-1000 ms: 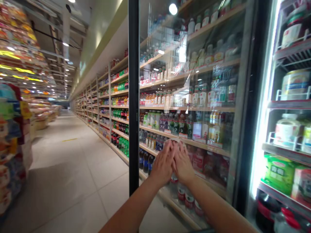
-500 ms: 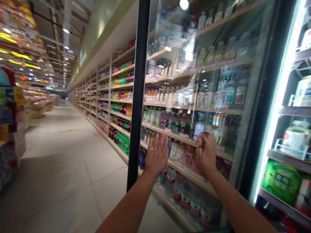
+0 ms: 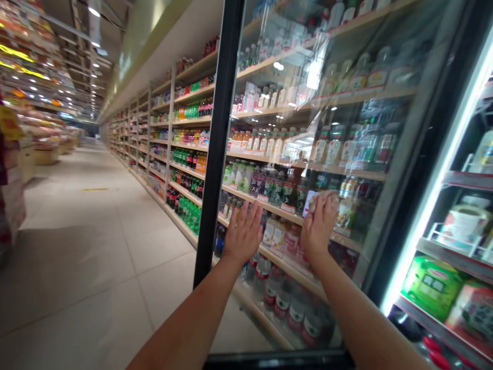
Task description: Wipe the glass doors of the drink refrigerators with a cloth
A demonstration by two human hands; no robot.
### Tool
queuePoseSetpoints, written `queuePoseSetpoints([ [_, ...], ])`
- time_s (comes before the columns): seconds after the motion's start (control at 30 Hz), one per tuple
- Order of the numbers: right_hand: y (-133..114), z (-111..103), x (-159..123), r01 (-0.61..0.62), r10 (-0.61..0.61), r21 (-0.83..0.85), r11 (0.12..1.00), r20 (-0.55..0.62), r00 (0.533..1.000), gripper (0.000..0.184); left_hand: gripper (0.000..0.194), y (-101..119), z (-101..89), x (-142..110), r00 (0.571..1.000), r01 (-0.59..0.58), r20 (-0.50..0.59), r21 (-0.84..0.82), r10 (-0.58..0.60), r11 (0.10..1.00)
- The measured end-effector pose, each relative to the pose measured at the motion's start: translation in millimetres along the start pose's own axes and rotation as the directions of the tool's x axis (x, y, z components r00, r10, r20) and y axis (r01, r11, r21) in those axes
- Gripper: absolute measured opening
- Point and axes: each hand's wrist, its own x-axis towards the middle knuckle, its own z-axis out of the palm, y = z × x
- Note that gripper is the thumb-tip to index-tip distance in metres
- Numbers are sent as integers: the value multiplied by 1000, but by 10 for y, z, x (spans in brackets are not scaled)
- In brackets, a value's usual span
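A glass door (image 3: 296, 123) with a black frame (image 3: 215, 128) stands swung out in front of me. My left hand (image 3: 243, 231) lies flat on the pane near the frame's left upright, fingers spread, holding nothing. To its right, my right hand (image 3: 319, 226) presses a crumpled, pale cloth (image 3: 322, 201) against the glass. The fingers cover part of the cloth. Beside the cloth is a small white-and-blue label (image 3: 308, 203), partly hidden by the hand. Bottles on shelves show through the pane, mixed with reflections.
On the right is a lit cooler with shelves (image 3: 454, 252) holding a green pack (image 3: 431, 285) and jugs. Long drink shelves (image 3: 188, 149) run down the left side of the door. A tiled aisle floor (image 3: 96, 246) stretches away, with displays (image 3: 42, 139) at far left.
My right hand has shifted slightly up on the glass with the cloth, its fingers now straighter. My left hand stays flat on the pane. The view has turned a little, showing the door's bottom frame.
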Motion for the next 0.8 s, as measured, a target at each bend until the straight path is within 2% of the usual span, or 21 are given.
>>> queuePoseSetpoints([
  [0.03, -32, 11, -24, 73, -74, 28, 997, 41, 996, 71, 64, -1, 1, 1, 1000, 1, -1, -7, -1, 1000],
  [0.07, -60, 15, -63, 208, -217, 80, 975, 120, 969, 71, 65, -1, 1, 1, 1000, 2, 0, -15, -2, 1000],
  [0.13, -60, 7, -145, 438, -482, 209, 874, 260, 837, 68, 66, -1, -1, -1, 1000, 8, 11, -32, -8, 999],
  [0.17, -21, -1, -172, 456, -508, 232, 859, 284, 813, 66, 67, 0, -2, -3, 1000, 14, 22, -40, -13, 999],
  [0.2, 39, -9, -184, 393, -437, 202, 897, 274, 857, 64, 68, 1, -3, -5, 999, 20, 34, -45, -18, 999],
  [0.23, 109, -16, -186, 247, -271, 132, 960, 219, 937, 63, 68, 2, -5, -7, 999, 23, 43, -48, -21, 999],
  [0.27, 175, -23, -185, 51, -58, 58, 997, 125, 991, 63, 68, 4, -7, -8, 999, 24, 46, -49, -22, 999],
  [0.3, 223, -30, -187, -133, 132, 9, 991, 26, 991, 64, 68, 6, -10, -9, 999, 22, 45, -47, -20, 999],
  [0.33, 245, -40, -200, -248, 247, -14, 969, -39, 968, 65, 67, 8, -13, -9, 999, 17, 39, -43, -16, 999],
  [0.37, 241, -53, -226, -267, 266, -21, 963, -41, 963, 66, 66, 10, -16, -8, 999, 13, 33, -39, -12, 999],
  [0.4, 218, -69, -267, -183, 184, -13, 983, 25, 983, 66, 65, 12, -20, -7, 1000, 12, 29, -35, -11, 999],
  [0.43, 188, -87, -315, -28, 24, 21, 999, 139, 990, 66, 65, 14, -24, -6, 1000, 13, 26, -31, -12, 999],
  [0.5, 168, -120, -412, 258, -292, 145, 955, 321, 901, 64, 64, 19, -31, -4, 1000, 15, 24, -26, -15, 1000],
  [0.53, 200, -130, -447, 300, -345, 180, 937, 344, 873, 63, 64, 23, -35, -3, 1000, 17, 23, -23, -16, 1000],
  [0.57, 262, -134, -469, 257, -301, 174, 951, 322, 897, 61, 65, 27, -40, -3, 1000, 18, 22, -21, -18, 1000],
  [0.63, 435, -127, -474, -64, 51, 85, 994, 152, 987, 60, 65, 37, -51, -2, 1000, 18, 16, -16, -17, 1000],
  [0.67, 514, -120, -464, -255, 253, 55, 965, 41, 967, 61, 64, 42, -57, -1, 1000, 17, 17, -15, -16, 1000],
  [0.7, 566, -114, -449, -403, 405, 45, 914, -48, 913, 63, 64, 46, -64, -1, 1000, 17, 18, -15, -17, 1000],
  [0.73, 581, -111, -429, -488, 490, 45, 872, -94, 866, 65, 64, 50, -71, 0, 1000, 19, 20, -17, -18, 1000],
  [0.77, 557, -111, -403, -510, 512, 48, 859, -91, 854, 67, 64, 52, -79, 1, 1000, 21, 23, -20, -21, 1000],
  [0.8, 504, -114, -368, -473, 475, 51, 880, -37, 879, 68, 65, 52, -85, 2, 999, 23, 26, -24, -23, 999],
])
